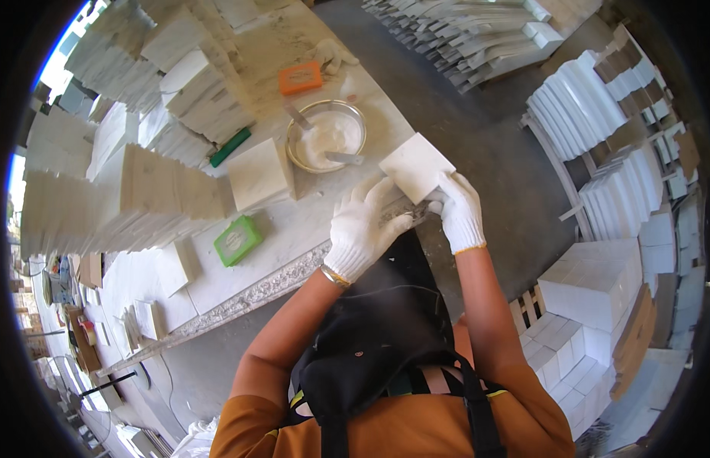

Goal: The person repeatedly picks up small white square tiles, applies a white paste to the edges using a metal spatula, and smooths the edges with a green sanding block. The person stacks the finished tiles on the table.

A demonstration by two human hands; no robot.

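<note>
A square white stone tile [417,164] is gripped at its near right edge by my right hand [459,212], which wears a white knit glove. The tile is held up over the table's front edge. My left hand [361,229], gloved the same way, is beside it with fingers spread and thumb apart, holding nothing. Beyond my hands stands a metal bowl [363,130] of white paste [330,137]. Two flat-bladed scrapers rest in it, one scraper [343,158] pointing right and another scraper [297,116] pointing to the far left. Left of the bowl sits a short stack of white tiles [259,175].
On the marble table lie a green block [237,240], an orange block [300,77], a dark green bar [230,147] and a crumpled white glove [334,56]. Tall tile stacks [160,183] crowd the left. More tiles [576,107] and white boxes [592,282] stand right of the grey floor [492,153].
</note>
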